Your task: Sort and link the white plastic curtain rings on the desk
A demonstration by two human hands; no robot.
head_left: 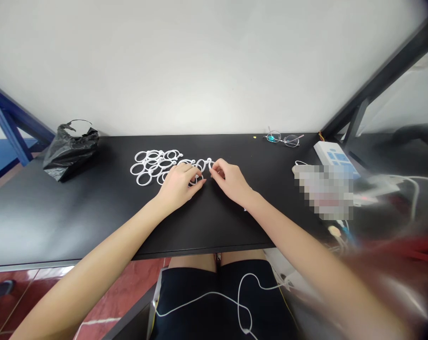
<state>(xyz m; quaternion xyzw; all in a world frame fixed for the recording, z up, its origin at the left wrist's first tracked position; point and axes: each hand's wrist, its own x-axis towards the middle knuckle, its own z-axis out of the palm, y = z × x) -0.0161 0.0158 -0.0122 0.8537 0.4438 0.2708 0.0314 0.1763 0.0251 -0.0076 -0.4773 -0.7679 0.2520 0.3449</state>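
Observation:
Several thin white rings [144,178], some with a small knob on the rim, lie overlapping on the black table. My left hand [178,186] rests over the right side of this pile, its fingers bent and its thumb close to the index finger, with a white ring between them. Part of the pile is hidden under that hand. Just to its right, my right hand [231,178] pinches the edge of another white ring [209,162] between thumb and fingers. The two hands are a short distance apart.
A crumpled black plastic bag [70,151] stands at the table's left. Eyeglasses [283,139] lie near the wall at the back. On the right are a white and blue box [336,158], a blurred-out item [323,191] and cables. A white cord [207,293] crosses my lap.

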